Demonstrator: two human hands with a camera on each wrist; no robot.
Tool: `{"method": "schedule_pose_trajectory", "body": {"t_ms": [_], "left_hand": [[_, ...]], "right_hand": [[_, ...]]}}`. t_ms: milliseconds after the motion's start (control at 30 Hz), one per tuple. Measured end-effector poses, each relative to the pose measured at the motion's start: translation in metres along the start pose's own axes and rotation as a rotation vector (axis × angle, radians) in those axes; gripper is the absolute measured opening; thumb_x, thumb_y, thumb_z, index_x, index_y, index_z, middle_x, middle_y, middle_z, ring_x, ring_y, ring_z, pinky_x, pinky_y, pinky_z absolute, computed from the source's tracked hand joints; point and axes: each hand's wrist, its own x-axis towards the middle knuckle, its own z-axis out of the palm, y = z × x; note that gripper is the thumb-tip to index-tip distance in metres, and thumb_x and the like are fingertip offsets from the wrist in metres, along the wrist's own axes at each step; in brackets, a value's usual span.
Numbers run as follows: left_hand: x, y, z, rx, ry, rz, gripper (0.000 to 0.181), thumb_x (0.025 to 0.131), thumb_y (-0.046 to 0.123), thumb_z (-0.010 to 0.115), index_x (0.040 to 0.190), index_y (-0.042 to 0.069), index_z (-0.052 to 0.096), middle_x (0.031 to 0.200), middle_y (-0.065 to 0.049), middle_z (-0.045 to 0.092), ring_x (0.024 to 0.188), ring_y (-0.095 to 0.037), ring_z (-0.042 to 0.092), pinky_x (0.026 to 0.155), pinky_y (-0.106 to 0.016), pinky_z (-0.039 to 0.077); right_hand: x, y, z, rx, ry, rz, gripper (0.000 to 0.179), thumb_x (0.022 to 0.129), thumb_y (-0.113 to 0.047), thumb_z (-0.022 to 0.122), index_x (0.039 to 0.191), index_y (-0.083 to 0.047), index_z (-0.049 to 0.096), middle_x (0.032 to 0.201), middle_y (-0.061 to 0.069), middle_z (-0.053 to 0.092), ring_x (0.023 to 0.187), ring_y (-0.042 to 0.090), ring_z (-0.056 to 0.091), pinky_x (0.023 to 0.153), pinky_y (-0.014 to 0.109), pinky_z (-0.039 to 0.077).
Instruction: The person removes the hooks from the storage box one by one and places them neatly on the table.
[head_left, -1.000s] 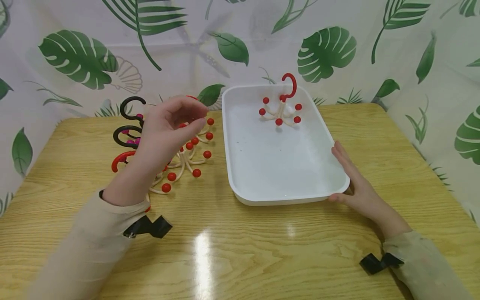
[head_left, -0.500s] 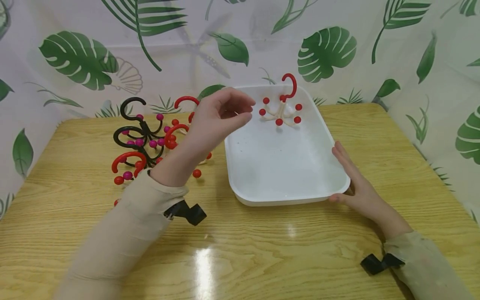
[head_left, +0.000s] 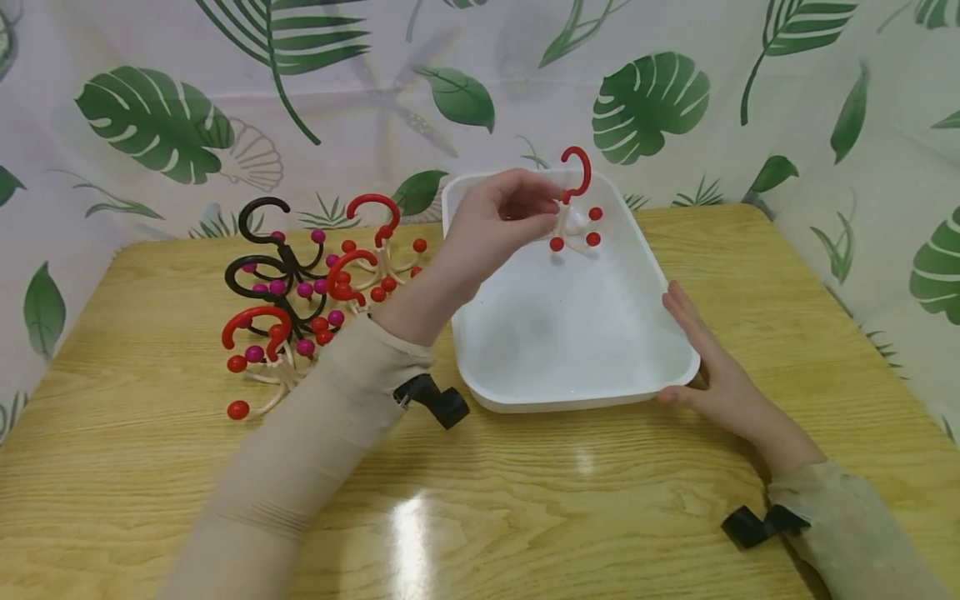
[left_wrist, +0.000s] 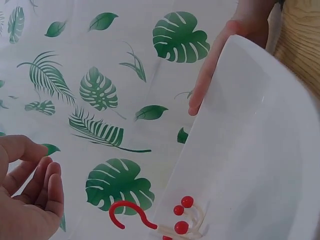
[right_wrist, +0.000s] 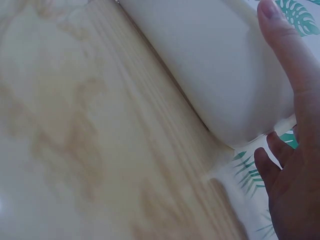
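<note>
A hook hanger (head_left: 585, 172) with a red hook, cream arms and red ball tips stands upright at the back of the white tray (head_left: 577, 350). My left hand (head_left: 491, 229) hovers over the tray's left side, overlapping the hanger's left arms in the head view. In the left wrist view a gap separates this hand (left_wrist: 32, 200) from the red hook (left_wrist: 132, 207); its fingers bend loosely and hold nothing. My right hand (head_left: 720, 383) holds the tray's near right corner, thumb on the front wall and fingers along the right side. The right wrist view shows its thumb (right_wrist: 282, 40) against the wall.
Left of the tray, more hangers crowd together: black ones (head_left: 288, 258) with magenta tips and cream ones with red hooks (head_left: 393, 218). My left forearm hides part of them. The wooden table (head_left: 585, 508) ends at a leaf-print cloth (head_left: 525, 83).
My left hand has moved right from above the hanger cluster to over the tray, near the hanger in it. Hangers it covered now show. The right hand and tray have stayed in place.
</note>
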Motion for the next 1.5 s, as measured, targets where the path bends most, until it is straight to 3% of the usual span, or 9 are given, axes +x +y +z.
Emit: {"method": "schedule_pose_trajectory", "body": {"t_ms": [167,433,733,900,1133,1500], "left_hand": [[0.011,-0.001,0.014,-0.019,0.016,0.019,0.026,0.088,0.001,0.065,0.114,0.002,0.063,0.103,-0.006,0.062,0.091,-0.020,0.057,0.076,-0.024,0.051],[0.029,-0.011,0.031,-0.072,0.028,-0.053,0.024,0.089,0.002,0.065,0.113,0.006,0.063,0.100,-0.005,0.060,0.088,-0.016,0.057,0.073,-0.023,0.051],[0.055,-0.023,0.045,-0.183,0.178,-0.136,0.030,0.089,0.003,0.065,0.118,0.008,0.059,0.111,-0.004,0.059,0.093,-0.010,0.057,0.078,-0.017,0.050],[0.068,-0.040,0.058,-0.126,0.220,-0.195,0.033,0.088,0.004,0.066,0.119,0.011,0.056,0.110,0.000,0.058,0.093,-0.007,0.055,0.076,-0.014,0.050],[0.076,-0.062,0.070,-0.008,0.244,-0.161,0.042,0.087,0.005,0.067,0.126,0.010,0.050,0.119,0.000,0.055,0.106,-0.011,0.052,0.078,-0.010,0.046],[0.079,-0.073,0.071,0.074,0.251,-0.184,0.055,0.085,0.009,0.072,0.134,0.016,0.045,0.127,0.008,0.048,0.113,-0.005,0.045,0.087,-0.011,0.044]], "right_hand": [[0.000,0.000,0.000,0.010,-0.002,-0.001,0.105,0.075,-0.016,0.082,0.154,-0.011,0.013,0.160,0.004,-0.004,0.145,0.018,-0.006,0.107,0.015,0.013],[0.000,0.000,-0.001,0.013,-0.009,-0.004,0.105,0.074,-0.012,0.082,0.154,-0.011,0.013,0.160,0.005,-0.005,0.145,0.019,-0.006,0.106,0.013,0.016],[0.000,0.001,-0.003,0.034,-0.010,-0.009,0.104,0.075,-0.011,0.081,0.154,-0.010,0.012,0.160,0.005,-0.006,0.145,0.018,-0.005,0.105,0.011,0.019],[-0.001,0.003,-0.002,0.016,-0.013,-0.014,0.105,0.075,-0.013,0.081,0.154,-0.011,0.012,0.160,0.007,-0.006,0.145,0.019,-0.005,0.106,0.012,0.017],[-0.001,0.004,-0.001,0.036,-0.017,-0.004,0.106,0.075,-0.014,0.082,0.154,-0.012,0.012,0.160,0.006,-0.006,0.145,0.019,-0.006,0.105,0.012,0.019],[-0.001,0.002,-0.001,0.026,-0.011,-0.006,0.105,0.075,-0.014,0.082,0.154,-0.011,0.013,0.160,0.006,-0.005,0.145,0.020,-0.005,0.105,0.013,0.020]]}}
